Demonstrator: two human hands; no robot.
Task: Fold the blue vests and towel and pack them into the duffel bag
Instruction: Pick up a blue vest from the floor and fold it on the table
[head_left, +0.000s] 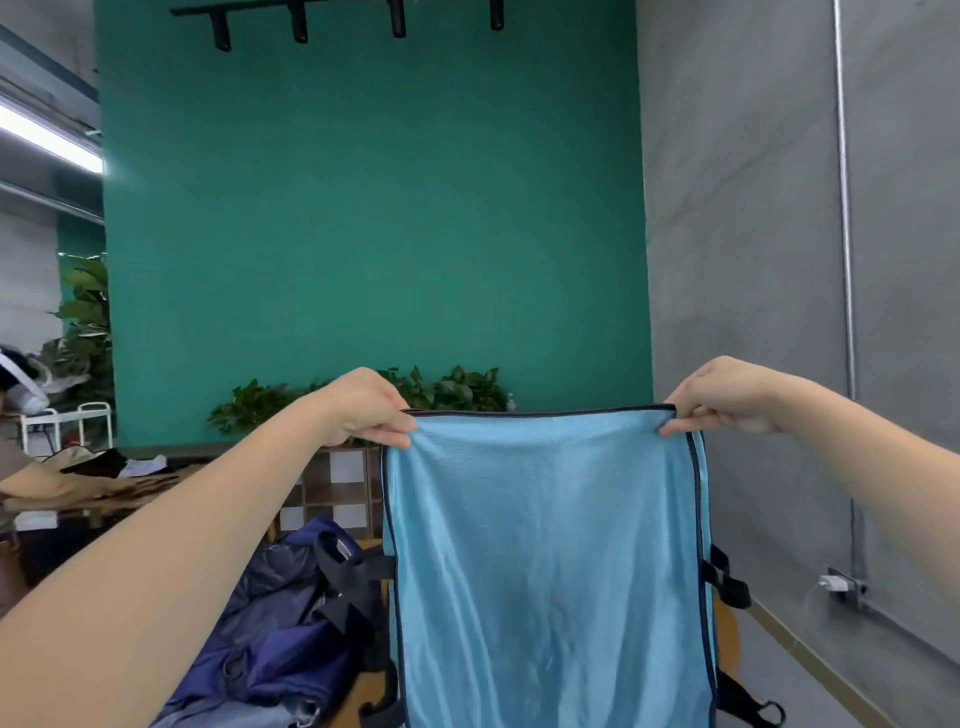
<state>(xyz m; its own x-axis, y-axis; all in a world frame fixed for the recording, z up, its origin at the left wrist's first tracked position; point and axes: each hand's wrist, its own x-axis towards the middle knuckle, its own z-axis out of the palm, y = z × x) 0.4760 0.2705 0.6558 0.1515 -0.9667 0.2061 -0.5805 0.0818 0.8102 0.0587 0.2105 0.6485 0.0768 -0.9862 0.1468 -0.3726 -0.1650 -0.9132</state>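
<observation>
Blue vest (545, 561): thin, limp, slippery mesh; light. Left hand (369, 408) and right hand (727, 397) pinch its top corners, hanging flat; best held there.

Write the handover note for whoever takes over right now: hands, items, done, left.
Left hand: pinches the top left corner of the light blue vest.
Right hand: pinches the top right corner.
The vest hangs spread out in the air between them, unfolded.
Navy duffel bag: low on the left, behind the vest, slumped, black straps showing.
Towel and other vests: not visible.
Done: nothing visibly packed.
Left: fold this vest, fold the rest, pack everything.
</observation>
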